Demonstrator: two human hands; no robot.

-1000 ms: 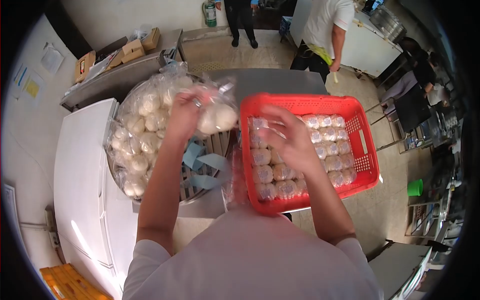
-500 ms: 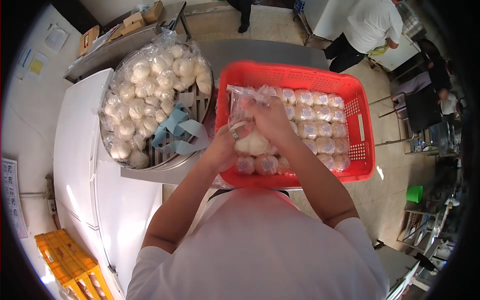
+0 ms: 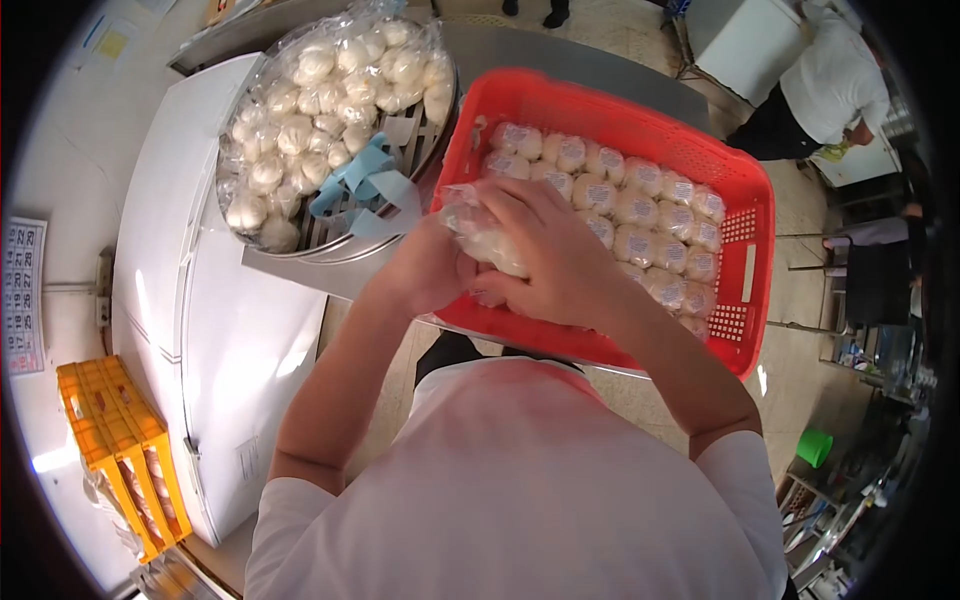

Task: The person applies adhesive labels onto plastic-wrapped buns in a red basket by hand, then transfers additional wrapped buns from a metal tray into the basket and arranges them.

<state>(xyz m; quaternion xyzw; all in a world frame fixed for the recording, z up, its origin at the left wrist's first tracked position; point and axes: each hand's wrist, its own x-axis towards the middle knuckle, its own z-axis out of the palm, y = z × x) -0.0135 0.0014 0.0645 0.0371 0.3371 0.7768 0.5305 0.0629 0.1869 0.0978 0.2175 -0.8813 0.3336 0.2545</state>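
Note:
Between my two hands is a white bun (image 3: 492, 245) in a clear plastic bag, partly covered by the fingers. My left hand (image 3: 428, 268) is closed around its left side. My right hand (image 3: 548, 243) curls over it from the right, thumb underneath. Both hover over the near left part of a red plastic crate (image 3: 758, 240). Rows of bagged, labelled buns (image 3: 636, 208) lie inside the crate. To the left, a round slatted tray (image 3: 428, 150) carries many unlabelled white buns (image 3: 308, 128) under clear plastic, with a light blue strip (image 3: 358, 182) beside them.
Crate and tray stand on a grey metal table (image 3: 590, 55). A white chest freezer (image 3: 235, 330) is at left, with stacked yellow crates (image 3: 115, 420) beyond it. A person in a white shirt (image 3: 835, 75) stands at the far right. A green bucket (image 3: 814, 447) sits on the floor.
My right hand has come down from the bag's top to wrap the bun. The bag, upright and loose before, is now tilted and gathered between both hands. The whole view has shifted.

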